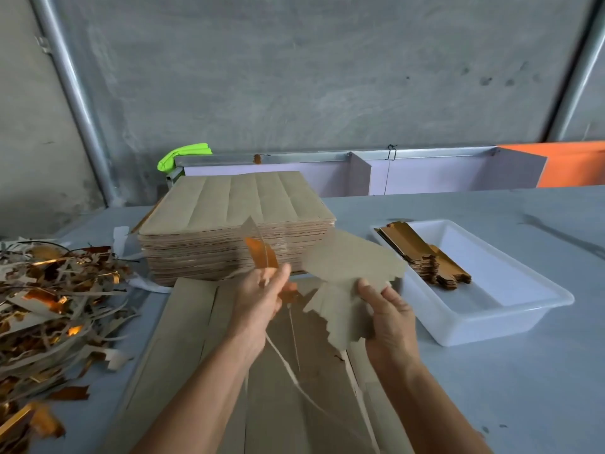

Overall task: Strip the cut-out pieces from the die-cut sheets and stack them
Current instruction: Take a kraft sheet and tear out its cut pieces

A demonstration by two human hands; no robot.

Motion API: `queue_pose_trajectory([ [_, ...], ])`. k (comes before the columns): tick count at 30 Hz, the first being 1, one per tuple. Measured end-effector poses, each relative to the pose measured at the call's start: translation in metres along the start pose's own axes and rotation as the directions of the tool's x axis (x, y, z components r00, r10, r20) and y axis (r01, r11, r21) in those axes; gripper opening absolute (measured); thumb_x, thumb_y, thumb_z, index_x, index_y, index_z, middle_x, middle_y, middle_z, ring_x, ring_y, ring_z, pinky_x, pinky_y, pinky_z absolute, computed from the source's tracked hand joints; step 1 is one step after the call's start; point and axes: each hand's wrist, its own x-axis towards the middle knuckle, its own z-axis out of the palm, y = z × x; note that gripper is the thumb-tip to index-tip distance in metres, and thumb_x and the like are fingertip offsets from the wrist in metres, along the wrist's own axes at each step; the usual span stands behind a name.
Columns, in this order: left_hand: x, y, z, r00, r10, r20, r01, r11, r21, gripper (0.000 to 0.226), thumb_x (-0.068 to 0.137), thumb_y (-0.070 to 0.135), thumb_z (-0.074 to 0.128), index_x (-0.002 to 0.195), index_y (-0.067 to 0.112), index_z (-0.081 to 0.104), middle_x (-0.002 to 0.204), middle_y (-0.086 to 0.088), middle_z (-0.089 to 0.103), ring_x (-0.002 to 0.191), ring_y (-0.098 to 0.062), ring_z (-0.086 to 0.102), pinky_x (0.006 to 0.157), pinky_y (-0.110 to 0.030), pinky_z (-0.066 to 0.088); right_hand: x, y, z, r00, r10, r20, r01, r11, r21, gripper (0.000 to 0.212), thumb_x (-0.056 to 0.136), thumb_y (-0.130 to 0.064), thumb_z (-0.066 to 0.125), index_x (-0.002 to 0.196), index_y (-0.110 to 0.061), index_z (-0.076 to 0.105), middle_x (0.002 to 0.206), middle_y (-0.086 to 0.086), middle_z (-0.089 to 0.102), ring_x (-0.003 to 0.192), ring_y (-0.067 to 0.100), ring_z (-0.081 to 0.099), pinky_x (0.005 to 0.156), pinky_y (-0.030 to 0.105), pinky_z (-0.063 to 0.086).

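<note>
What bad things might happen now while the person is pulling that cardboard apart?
The cut-out piece pinched in the right hand has thin jagged tabs that might tear or bend. The waste strip in the left hand trails long strings that may snag the sheet below. Scrap from the pile could creep into the work area.

The scrap pile (49,306) runs off the left edge, and the lifted trimming (262,250) is motion-blurred.

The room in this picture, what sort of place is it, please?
Probably a packaging or print-finishing workshop: a tall stack of die-cut sheets on the table, a heap of trimmed scrap, and a white tray holding finished pieces.
</note>
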Motion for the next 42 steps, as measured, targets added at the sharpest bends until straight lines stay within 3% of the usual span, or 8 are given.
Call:
queue_pose_trajectory([
  [5, -0.001, 0.001, 0.006, 0.997, -0.077, 0.004, 0.077, 0.993, -0.092, 0.017, 0.082, 0.004, 0.069, 0.072, 0.012, 0.059, 0.053, 0.007, 0.047, 0.042, -0.006, 0.034, 0.034, -0.010, 0.026, -0.020, 0.012, 0.001, 0.986, -0.084, 0.144, 0.114, 0.970, -0.213, 0.007, 0.082, -0.015, 0.068, 0.078, -0.013, 0.074, 0.083, 0.009, 0.074, 0.068, 0.020, 0.069, 0.055, 0.030, 0.055],
  [11, 0.006, 0.003, -0.008, 0.988, -0.143, 0.062, 0.141, 0.990, 0.027, 0.010, 0.088, 0.003, 0.061, 0.090, 0.012, 0.066, 0.058, 0.006, 0.054, 0.040, -0.002, 0.037, 0.039, -0.013, 0.029, -0.016, -0.009, -0.010, 0.967, 0.142, 0.212, -0.083, 0.961, -0.264, 0.040, 0.070, -0.044, 0.069, 0.083, -0.006, 0.073, 0.087, 0.020, 0.071, 0.073, 0.029, 0.067, 0.063, 0.033, 0.054],
  [18, -0.007, 0.004, 0.012, 0.976, 0.038, 0.216, -0.067, 0.989, 0.129, 0.015, 0.092, 0.005, 0.058, 0.083, 0.015, 0.064, 0.058, 0.008, 0.048, 0.041, 0.002, 0.039, 0.041, -0.008, 0.031, -0.024, -0.019, 0.002, 0.954, 0.151, 0.260, 0.017, 0.835, -0.550, 0.005, 0.083, -0.008, 0.069, 0.084, -0.012, 0.068, 0.069, 0.000, 0.072, 0.056, 0.009, 0.067, 0.044, 0.021, 0.050],
  [25, -0.004, -0.015, -0.015, 0.996, 0.048, -0.074, -0.039, 0.992, 0.120, 0.019, 0.100, 0.007, 0.040, 0.097, 0.005, 0.058, 0.065, -0.008, 0.054, 0.038, 0.005, 0.046, 0.038, -0.006, 0.031, -0.030, -0.051, -0.062, 0.954, -0.288, 0.085, 0.268, 0.689, -0.674, 0.062, 0.087, 0.000, 0.059, 0.130, -0.043, 0.043, 0.112, 0.000, 0.051, 0.085, 0.025, 0.057, 0.049, 0.036, 0.054],
  [29, -0.001, -0.020, -0.032, 0.989, 0.019, -0.144, 0.001, 0.991, 0.133, 0.024, 0.101, 0.009, 0.037, 0.098, 0.003, 0.060, 0.068, -0.007, 0.059, 0.047, 0.000, 0.052, 0.046, -0.010, 0.040, -0.046, -0.062, -0.089, 0.945, -0.311, 0.098, 0.301, 0.717, -0.629, 0.083, 0.088, 0.005, 0.054, 0.104, -0.074, 0.039, 0.093, -0.019, 0.049, 0.055, 0.031, 0.061, 0.034, 0.040, 0.049],
  [32, 0.001, -0.021, -0.035, 0.974, -0.043, -0.220, 0.064, 0.994, 0.087, 0.026, 0.101, 0.009, 0.035, 0.099, 0.002, 0.060, 0.069, -0.006, 0.060, 0.058, -0.012, 0.052, 0.047, -0.012, 0.043, -0.056, -0.055, -0.100, 0.920, -0.350, 0.175, 0.347, 0.521, -0.780, 0.062, 0.091, 0.006, 0.049, 0.132, -0.040, 0.046, 0.100, 0.000, 0.055, 0.058, 0.038, 0.063, 0.041, 0.036, 0.050],
  [36, -0.006, -0.023, -0.039, 0.950, -0.147, -0.275, 0.173, 0.982, 0.073, 0.022, 0.101, 0.017, 0.041, 0.083, 0.014, 0.055, 0.077, -0.004, 0.059, 0.059, -0.010, 0.051, 0.053, -0.022, 0.041, -0.084, -0.027, -0.101, 0.929, -0.169, 0.330, 0.352, 0.121, -0.928, 0.031, 0.091, -0.004, 0.056, 0.119, -0.015, 0.065, 0.089, 0.003, 0.066, 0.058, 0.010, 0.061, 0.045, 0.016, 0.048],
  [42, -0.087, -0.004, -0.029, 0.968, -0.217, 0.122, 0.167, 0.929, 0.331, 0.052, 0.074, 0.070, 0.055, 0.095, 0.022, 0.054, 0.095, -0.001, 0.060, 0.084, -0.013, 0.061, 0.049, -0.025, 0.050, -0.118, -0.001, -0.064, 0.876, -0.135, 0.464, 0.483, 0.224, -0.846, 0.016, 0.089, -0.002, 0.054, 0.090, -0.001, 0.070, 0.075, 0.014, 0.067, 0.070, 0.030, 0.063, 0.064, 0.041, 0.050],
])
